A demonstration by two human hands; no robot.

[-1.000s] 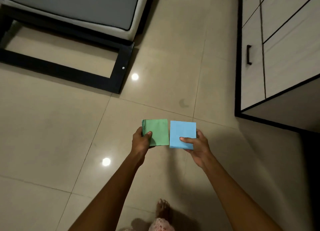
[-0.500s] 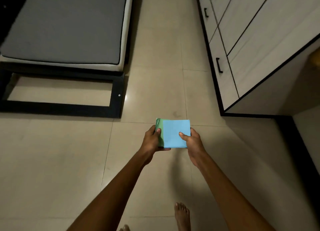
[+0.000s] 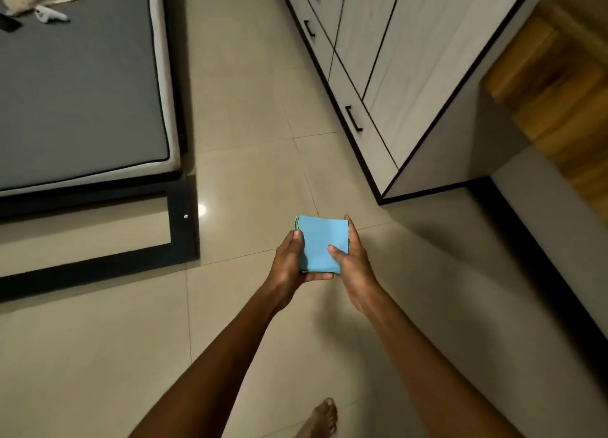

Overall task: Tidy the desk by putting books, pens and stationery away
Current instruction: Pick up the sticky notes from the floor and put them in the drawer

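Paper stack [image 3: 324,242] between both hands, bed [image 3: 79,85] left, cabinet [image 3: 371,76] right, foot [image 3: 320,419] below

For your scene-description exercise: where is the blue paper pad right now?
In the head view, just below centre, the blue paper pad lies on a green pad, held above the tiled floor between the left hand and right hand.

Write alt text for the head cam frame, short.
Seen from above, a person's left hand and right hand hold a blue paper pad stacked on a green pad, only its left edge showing. Below is a tiled floor, with a grey mattress at left and a drawer cabinet at right.
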